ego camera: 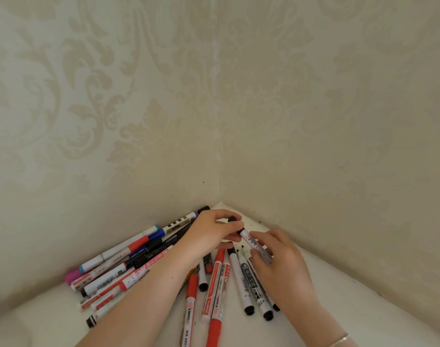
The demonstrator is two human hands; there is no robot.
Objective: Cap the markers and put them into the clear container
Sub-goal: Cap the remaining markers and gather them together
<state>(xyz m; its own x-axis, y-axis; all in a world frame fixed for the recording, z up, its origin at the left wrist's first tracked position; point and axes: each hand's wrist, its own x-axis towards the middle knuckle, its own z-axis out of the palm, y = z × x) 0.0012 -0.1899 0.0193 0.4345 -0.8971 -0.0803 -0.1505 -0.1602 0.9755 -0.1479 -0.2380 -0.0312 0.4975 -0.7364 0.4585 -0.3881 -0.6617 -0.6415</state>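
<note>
Left hand (pixel 215 227) fingers were pinched on a black cap (pixel 232 219), right at the tip of a white marker (pixel 255 244). Right hand (pixel 280 259) fingers were closed around that marker's barrel, just right of centre frame. Whether the cap was seated: cannot tell. Around both hands, more markers (pixel 214 281) lay spread on the white table (pixel 339 296), bottom centre and lower left, in the corner of the wall (pixel 139 108). Bracelet (pixel 340 339) was on the right wrist.

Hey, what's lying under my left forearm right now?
Markers run under the left forearm: red-and-white barrels and black ones come out on its left side. Their middles and far ends are covered, so whether those are capped cannot be seen.
</note>
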